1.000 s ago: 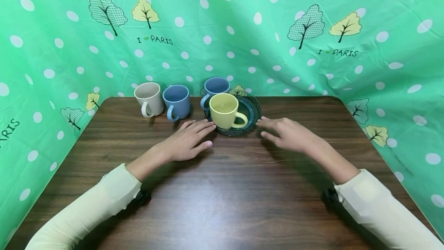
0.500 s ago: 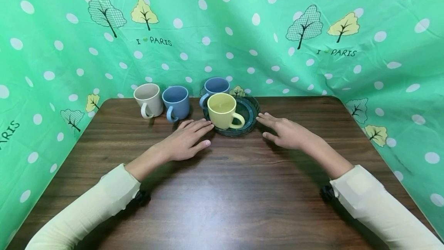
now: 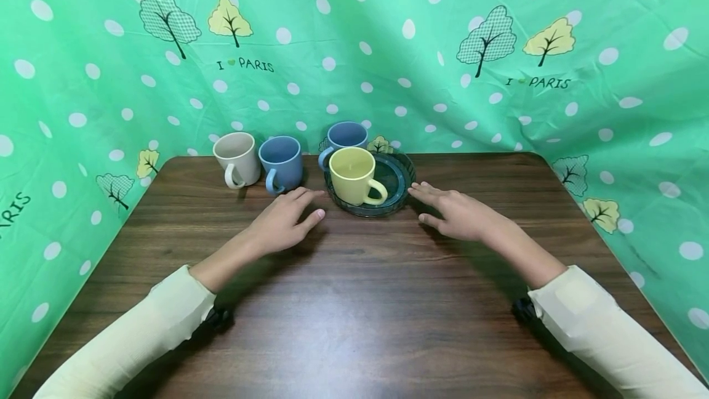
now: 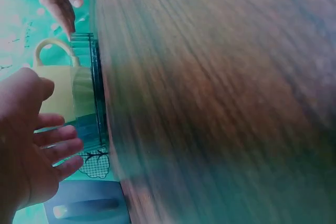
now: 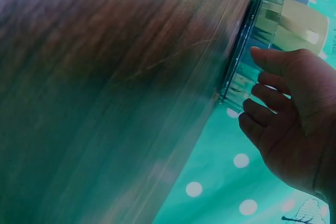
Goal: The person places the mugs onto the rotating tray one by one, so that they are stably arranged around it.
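Ok, ylw mug [image 3: 351, 176] upright, hndl [image 3: 383, 191] rt.

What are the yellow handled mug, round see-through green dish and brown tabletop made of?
Yellow handled mug: probably glazed ceramic, smooth with soft sheen. Round green dish: glass or clear plastic; the mug shows through its glossy wall. Brown tabletop: wood or laminate, satin, with visible grain.

High, forward-down head view; low, near, sideways-tilted wrist views, see-through dish [image 3: 403, 193] in both.
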`<control>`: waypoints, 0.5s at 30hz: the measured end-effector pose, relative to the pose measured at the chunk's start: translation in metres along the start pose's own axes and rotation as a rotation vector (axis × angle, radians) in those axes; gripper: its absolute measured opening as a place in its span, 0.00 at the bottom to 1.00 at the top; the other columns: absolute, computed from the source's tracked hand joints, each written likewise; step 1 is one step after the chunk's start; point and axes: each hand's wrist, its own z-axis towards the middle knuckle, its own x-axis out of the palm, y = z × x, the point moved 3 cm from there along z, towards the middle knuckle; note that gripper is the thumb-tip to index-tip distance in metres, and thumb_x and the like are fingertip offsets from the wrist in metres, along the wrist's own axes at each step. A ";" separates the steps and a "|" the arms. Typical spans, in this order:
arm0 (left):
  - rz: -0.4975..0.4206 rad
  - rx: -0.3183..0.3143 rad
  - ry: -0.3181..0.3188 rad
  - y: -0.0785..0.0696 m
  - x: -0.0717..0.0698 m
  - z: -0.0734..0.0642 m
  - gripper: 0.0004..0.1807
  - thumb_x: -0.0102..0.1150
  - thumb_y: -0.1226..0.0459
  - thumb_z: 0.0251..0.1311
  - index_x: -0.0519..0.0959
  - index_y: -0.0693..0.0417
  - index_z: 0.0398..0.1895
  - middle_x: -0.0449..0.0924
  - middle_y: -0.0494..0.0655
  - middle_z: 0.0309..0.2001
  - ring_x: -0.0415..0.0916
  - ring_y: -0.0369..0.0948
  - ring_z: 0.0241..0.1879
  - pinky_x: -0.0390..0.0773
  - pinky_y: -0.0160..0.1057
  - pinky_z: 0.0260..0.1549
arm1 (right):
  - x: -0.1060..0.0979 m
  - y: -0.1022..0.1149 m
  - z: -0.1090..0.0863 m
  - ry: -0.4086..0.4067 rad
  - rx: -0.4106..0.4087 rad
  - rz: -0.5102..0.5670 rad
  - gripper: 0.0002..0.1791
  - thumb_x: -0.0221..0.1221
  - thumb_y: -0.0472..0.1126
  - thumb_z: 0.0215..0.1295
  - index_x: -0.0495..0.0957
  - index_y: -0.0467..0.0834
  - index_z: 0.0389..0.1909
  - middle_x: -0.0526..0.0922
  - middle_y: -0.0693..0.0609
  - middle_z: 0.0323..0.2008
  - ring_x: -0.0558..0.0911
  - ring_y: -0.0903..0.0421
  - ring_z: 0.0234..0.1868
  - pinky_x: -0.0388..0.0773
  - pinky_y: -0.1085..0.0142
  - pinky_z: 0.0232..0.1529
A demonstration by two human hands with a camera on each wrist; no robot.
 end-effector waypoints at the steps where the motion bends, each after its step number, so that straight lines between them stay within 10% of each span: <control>1: -0.031 -0.021 -0.015 0.001 -0.001 -0.001 0.28 0.56 0.52 0.88 0.78 0.60 0.78 0.82 0.59 0.73 0.81 0.58 0.74 0.78 0.65 0.75 | 0.000 0.000 0.000 0.000 -0.001 0.000 0.37 0.63 0.43 0.86 0.63 0.38 0.88 0.63 0.36 0.88 0.63 0.35 0.89 0.71 0.32 0.82; 15: -0.284 -0.229 -0.199 0.021 -0.017 -0.018 0.19 0.60 0.59 0.86 0.83 0.61 0.69 0.88 0.57 0.58 0.86 0.52 0.60 0.87 0.57 0.62 | 0.000 0.005 -0.002 -0.010 -0.029 -0.001 0.36 0.64 0.42 0.85 0.66 0.38 0.87 0.66 0.36 0.86 0.66 0.34 0.87 0.73 0.33 0.80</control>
